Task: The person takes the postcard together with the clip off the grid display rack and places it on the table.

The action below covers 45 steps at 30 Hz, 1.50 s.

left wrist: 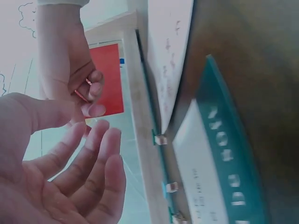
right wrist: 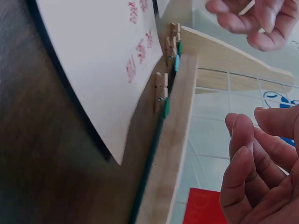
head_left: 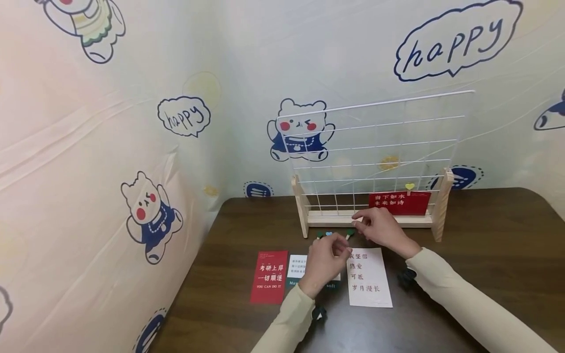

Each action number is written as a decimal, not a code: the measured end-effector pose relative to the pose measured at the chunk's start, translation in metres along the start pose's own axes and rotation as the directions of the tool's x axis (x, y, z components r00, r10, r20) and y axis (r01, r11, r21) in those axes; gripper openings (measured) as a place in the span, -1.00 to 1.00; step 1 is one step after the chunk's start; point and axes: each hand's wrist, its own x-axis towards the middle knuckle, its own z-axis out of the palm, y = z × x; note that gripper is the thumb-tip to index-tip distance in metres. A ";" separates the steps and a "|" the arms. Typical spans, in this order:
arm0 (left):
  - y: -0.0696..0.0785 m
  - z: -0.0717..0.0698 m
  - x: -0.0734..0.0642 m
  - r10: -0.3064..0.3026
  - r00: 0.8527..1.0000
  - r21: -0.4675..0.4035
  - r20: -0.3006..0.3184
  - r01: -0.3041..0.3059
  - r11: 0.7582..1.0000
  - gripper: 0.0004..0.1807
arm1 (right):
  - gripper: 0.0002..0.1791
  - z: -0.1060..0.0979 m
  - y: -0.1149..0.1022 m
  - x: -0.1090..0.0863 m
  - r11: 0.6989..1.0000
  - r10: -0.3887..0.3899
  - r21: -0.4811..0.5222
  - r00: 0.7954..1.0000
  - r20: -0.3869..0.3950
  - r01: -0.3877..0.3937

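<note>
My left hand (head_left: 326, 260) hovers over a white-and-green card (head_left: 297, 272), partly covering it; its fingers bend loosely, with nothing visible between them. To its right my right hand (head_left: 383, 228) is raised before the wire grid rack (head_left: 335, 181), loosely bent and without anything in its fingers (right wrist: 243, 135). Three small wooden clothespins, two green-topped and one blue-topped, lie along the rack's base, including a green one (right wrist: 161, 95) and the blue one (right wrist: 174, 58). A white card with red writing (head_left: 370, 284) lies below the right hand. On the grid, a yellow heart clothespin (head_left: 409, 188) holds a red card (head_left: 412, 206).
Another red card (head_left: 269, 277) lies at the left on the brown table (head_left: 212, 304). Wooden posts (head_left: 443, 206) stand at both ends of the rack. Behind it hangs a cloth backdrop (head_left: 247, 73) printed with bears. Dark objects sit at both wrists.
</note>
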 end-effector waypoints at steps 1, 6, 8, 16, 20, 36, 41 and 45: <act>0.001 0.000 0.002 0.011 1.000 -0.001 -0.014 -0.011 1.000 -0.88 | -0.72 -0.002 -0.001 -0.001 1.000 -0.005 -0.011 1.000 -0.013 0.005; 0.006 -0.003 0.013 0.069 0.994 0.007 -0.084 -0.069 0.998 -0.86 | -0.74 -0.016 -0.006 -0.003 0.999 -0.033 -0.039 0.997 -0.076 0.030; 0.009 -0.004 0.018 0.088 0.990 0.007 -0.108 -0.087 0.996 -0.85 | -0.75 -0.022 -0.007 -0.002 0.998 -0.035 -0.046 0.994 -0.101 0.030; 0.017 -0.004 0.043 0.088 0.982 -0.031 -0.166 -0.095 0.995 -0.81 | -0.76 -0.041 -0.003 -0.001 0.997 -0.036 -0.079 0.985 -0.166 0.023; 0.020 -0.003 0.052 0.080 0.982 -0.069 -0.171 -0.093 0.993 -0.77 | -0.74 -0.049 0.000 -0.002 0.997 -0.010 -0.080 0.983 -0.183 -0.004; 0.040 0.004 0.076 0.124 0.980 -0.042 -0.153 -0.132 0.990 -0.75 | -0.70 -0.085 0.008 -0.014 0.993 0.010 -0.107 0.955 -0.297 -0.043; 0.046 0.007 0.082 0.136 0.979 -0.053 -0.150 -0.145 0.988 -0.73 | -0.70 -0.094 0.010 -0.018 0.997 0.022 -0.062 0.957 -0.289 -0.041; 0.048 0.011 0.085 0.119 0.983 -0.081 -0.138 -0.131 0.988 -0.73 | -0.70 -0.100 0.010 -0.021 0.997 0.032 -0.060 0.955 -0.295 -0.052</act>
